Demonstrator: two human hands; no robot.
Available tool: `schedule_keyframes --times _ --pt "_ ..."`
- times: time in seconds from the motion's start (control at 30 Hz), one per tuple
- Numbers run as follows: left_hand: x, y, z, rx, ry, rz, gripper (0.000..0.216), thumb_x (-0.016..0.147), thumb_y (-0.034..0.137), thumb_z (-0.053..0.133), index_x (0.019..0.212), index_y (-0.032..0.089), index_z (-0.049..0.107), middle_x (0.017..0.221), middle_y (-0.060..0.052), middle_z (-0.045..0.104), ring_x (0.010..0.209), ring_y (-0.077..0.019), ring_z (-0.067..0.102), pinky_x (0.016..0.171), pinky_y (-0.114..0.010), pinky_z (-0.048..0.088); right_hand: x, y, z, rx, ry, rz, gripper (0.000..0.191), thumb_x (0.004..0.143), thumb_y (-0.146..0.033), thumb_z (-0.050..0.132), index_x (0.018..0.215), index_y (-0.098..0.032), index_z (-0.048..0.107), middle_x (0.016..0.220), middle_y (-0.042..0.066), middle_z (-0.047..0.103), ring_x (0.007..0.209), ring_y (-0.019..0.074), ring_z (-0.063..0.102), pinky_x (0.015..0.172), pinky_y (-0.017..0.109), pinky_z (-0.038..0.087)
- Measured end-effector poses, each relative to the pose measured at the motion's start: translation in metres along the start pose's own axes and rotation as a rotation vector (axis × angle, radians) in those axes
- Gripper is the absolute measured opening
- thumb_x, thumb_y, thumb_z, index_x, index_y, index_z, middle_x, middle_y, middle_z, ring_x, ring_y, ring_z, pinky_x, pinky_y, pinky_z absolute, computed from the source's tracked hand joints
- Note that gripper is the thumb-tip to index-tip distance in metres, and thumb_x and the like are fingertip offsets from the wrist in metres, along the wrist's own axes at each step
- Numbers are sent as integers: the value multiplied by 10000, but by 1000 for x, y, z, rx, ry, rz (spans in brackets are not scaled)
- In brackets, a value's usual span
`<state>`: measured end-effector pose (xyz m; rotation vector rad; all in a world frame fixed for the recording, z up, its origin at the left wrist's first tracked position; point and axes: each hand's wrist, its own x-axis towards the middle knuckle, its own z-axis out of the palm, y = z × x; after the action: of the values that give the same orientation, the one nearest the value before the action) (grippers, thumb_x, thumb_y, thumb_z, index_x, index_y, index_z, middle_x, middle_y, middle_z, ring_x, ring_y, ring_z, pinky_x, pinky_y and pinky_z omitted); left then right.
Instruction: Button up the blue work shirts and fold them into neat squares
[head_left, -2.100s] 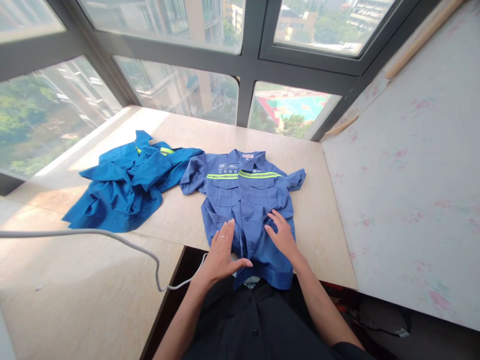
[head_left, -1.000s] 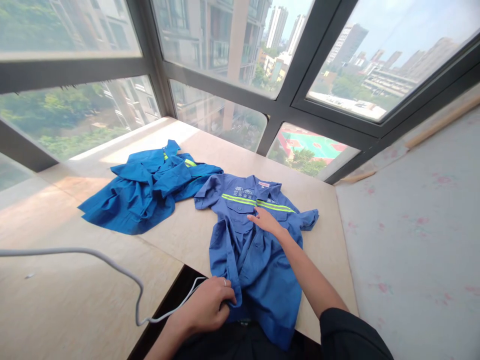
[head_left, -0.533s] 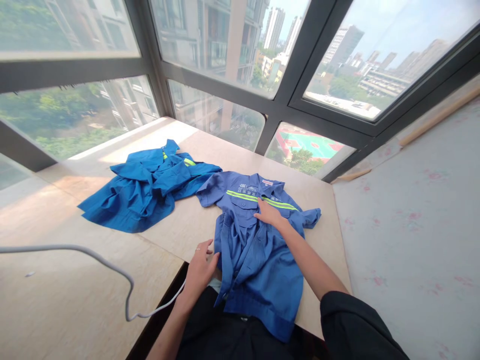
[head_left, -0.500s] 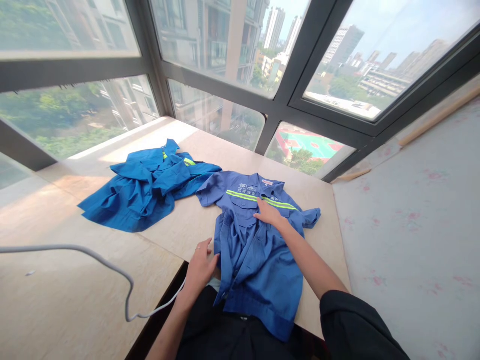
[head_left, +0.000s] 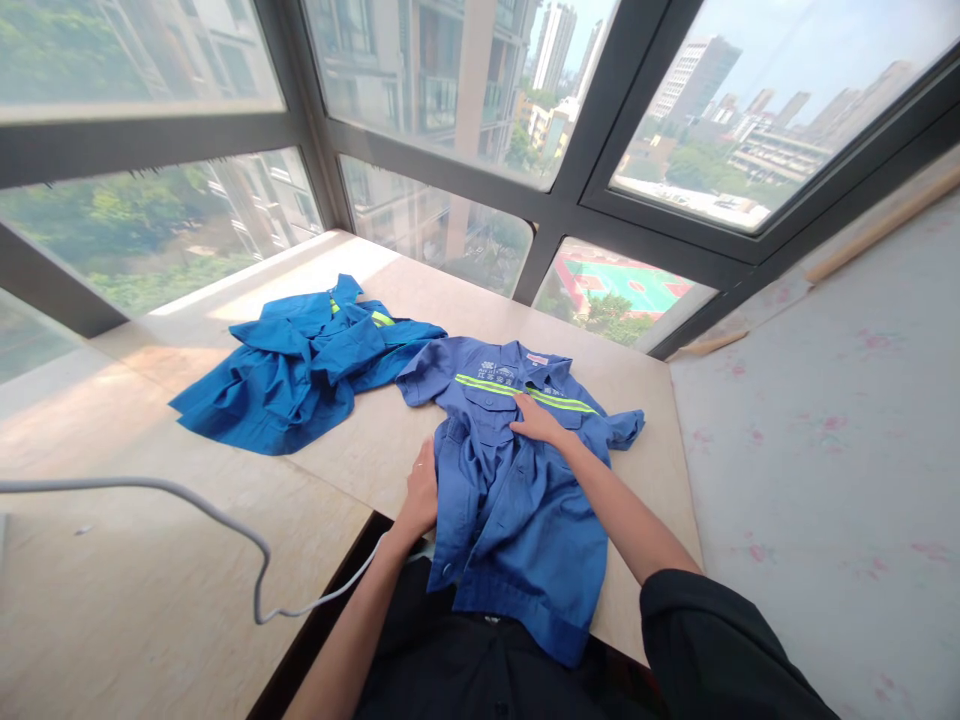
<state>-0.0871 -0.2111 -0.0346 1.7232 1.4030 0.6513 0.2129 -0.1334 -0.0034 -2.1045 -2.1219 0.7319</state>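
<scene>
A blue short-sleeved work shirt (head_left: 525, 510) lies front up before me, its collar facing away and its hem hanging over the table's near edge. Yellow-green reflective stripes and white lettering cross its chest. My right hand (head_left: 538, 418) rests on the chest below the stripe, thumb and fingers apart, pressing the cloth near the button placket. At the shirt's left side edge, my left hand (head_left: 422, 492) is closed against the fabric; its thumb and some fingertips are hidden by the cloth. A ring shows on that hand.
A second, brighter blue work garment (head_left: 292, 370) lies crumpled to the left, touching the shirt's sleeve. A grey-white cable (head_left: 259, 560) loops across the beige tabletop (head_left: 150, 600) near my left forearm. Windows (head_left: 435, 220) rise behind; a flower-patterned wall (head_left: 817, 480) stands at right.
My left hand has moved up and forward to the shirt's left edge, its spread fingers now closed against the cloth. The right hand stays on the chest.
</scene>
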Motion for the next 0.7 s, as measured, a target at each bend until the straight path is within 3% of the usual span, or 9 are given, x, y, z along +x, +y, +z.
schedule_keyframes --times 0.1,0.23,0.33,0.43,0.5,0.57,0.7 --pt "31 7 -8 -140 17 -40 1048 640 373 767 1510 65 271 1523 -259 365 1399 -371 378 1152 -498 297 -5 9 5 61 51 -20 753 828 -319 608 1500 -129 327 1580 159 304 1471 259 265 1187 406 258" --pt "52 28 -22 -330 -113 -36 748 617 367 751 1283 86 562 1201 -178 670 1120 -309 623 985 -417 471 -10 19 12 207 157 -37 722 815 -332 633 1467 -131 396 1536 157 383 1420 255 357 1168 417 287" --pt "46 43 -34 -399 -220 -38 474 649 396 701 1024 107 677 953 -97 730 922 -262 674 814 -337 521 -13 21 15 270 197 -34 706 799 -308 637 1457 -171 424 1516 138 412 1324 262 465 1108 443 364" --pt "25 52 -49 -397 -242 -197 370 640 427 689 843 118 686 762 -48 704 748 -228 659 672 -296 497 -14 22 16 297 217 -27 696 790 -304 641 1448 -191 445 1498 129 434 1231 259 531 1060 445 406" --pt "9 54 -59 -438 -150 -340 356 616 437 687 779 122 661 674 -26 666 661 -205 630 612 -283 471 -15 22 16 308 219 -22 699 787 -308 644 1449 -200 448 1489 126 444 1179 255 559 1039 442 420" --pt "-9 55 -67 -511 23 -427 338 602 442 671 732 133 628 623 -8 630 608 -181 594 576 -272 449 -14 22 16 318 215 -23 707 784 -311 646 1452 -199 445 1483 129 449 1132 250 581 1024 437 431" --pt "-44 53 -80 -649 508 -473 308 631 481 602 660 179 547 543 33 536 551 -137 509 533 -251 412 -14 23 15 319 218 -24 712 778 -316 648 1450 -190 449 1461 132 468 1099 246 593 1006 424 443"
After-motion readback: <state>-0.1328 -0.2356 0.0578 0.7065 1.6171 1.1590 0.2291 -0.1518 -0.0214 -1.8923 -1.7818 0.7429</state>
